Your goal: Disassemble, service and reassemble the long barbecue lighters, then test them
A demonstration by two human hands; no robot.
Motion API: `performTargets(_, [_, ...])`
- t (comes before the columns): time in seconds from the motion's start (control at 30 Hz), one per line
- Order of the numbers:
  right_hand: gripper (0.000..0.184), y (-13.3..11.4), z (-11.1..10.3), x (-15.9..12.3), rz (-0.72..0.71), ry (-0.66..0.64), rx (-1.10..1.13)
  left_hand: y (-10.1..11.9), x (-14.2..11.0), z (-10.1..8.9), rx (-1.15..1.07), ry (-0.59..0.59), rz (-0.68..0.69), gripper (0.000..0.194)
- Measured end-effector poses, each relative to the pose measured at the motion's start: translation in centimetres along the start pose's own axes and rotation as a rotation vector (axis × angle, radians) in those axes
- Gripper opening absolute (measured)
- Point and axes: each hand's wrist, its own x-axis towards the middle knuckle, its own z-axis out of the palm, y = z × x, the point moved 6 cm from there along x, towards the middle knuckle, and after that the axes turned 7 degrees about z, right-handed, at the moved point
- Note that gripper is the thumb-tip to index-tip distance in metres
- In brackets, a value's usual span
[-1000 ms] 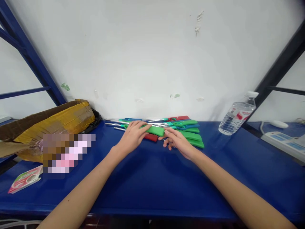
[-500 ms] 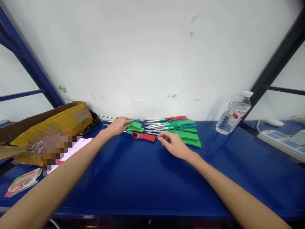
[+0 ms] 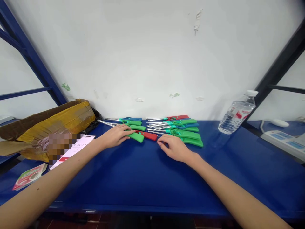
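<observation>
"Starting with the left hand (image 3: pixel 116 136), what has it got?"

"Its fingers are curled over a long-nosed lighter with a green plastic handle (image 3: pixel 137 137) and a slim silver tube. The handle pokes out past the fingertips on the right, while the tube points up and to the left."

"And the right hand (image 3: pixel 175 148)?"

"Partly curled, over the glossy blue table (image 3: pixel 152 181). A thin shiny piece (image 3: pixel 159 136) shows at its fingertips (too small to name), and I can't tell whether they grip it."

"What lies between the two hands?"

"A lighter with a red plastic handle (image 3: pixel 151 136), just behind the green one and close to the right fingertips."

"Anything else near?"

"A fanned heap of green, blue and red lighters (image 3: pixel 183 134) just beyond the right hand, tubes leftward. A smaller group of blue and green lighters (image 3: pixel 133 122) lies beyond the left."
</observation>
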Motion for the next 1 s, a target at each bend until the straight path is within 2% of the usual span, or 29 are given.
performTargets(0.2, [0.022,0.1,0.2,-0.1,0.008,-0.028,-0.002,-0.5,-1.7,1.1,-0.074,-0.027,-0.061,0.038])
performTargets(0.37, [0.023,0.1,0.2,-0.1,0.011,-0.036,-0.003,-0.7,-1.9,0.4,-0.022,-0.019,-0.164,0.048])
performTargets(0.47, [0.022,-0.1,0.3,-0.1,0.0,-0.039,0.011,0.3,-0.9,-0.5,-0.03,0.063,-0.23,0.054])
performTargets(0.57, [0.021,-0.2,0.5,0.0,-0.013,-0.047,0.0,2.1,1.1,-0.9,-0.097,0.18,-0.245,0.044])
performTargets(0.63, [0.02,-0.1,0.5,0.0,-0.011,-0.051,-0.007,3.5,2.7,-0.4,-0.137,0.209,-0.176,0.04])
performTargets(0.77, [0.02,-0.1,0.1,-0.1,0.0,-0.041,-0.018,5.0,5.2,1.6,-0.114,0.176,-0.08,0.039])
performTargets(1.0, [0.024,-1.2,-0.1,-0.3,-0.025,-0.04,-0.103,5.0,5.8,3.1,-0.091,0.232,-0.104,0.043])
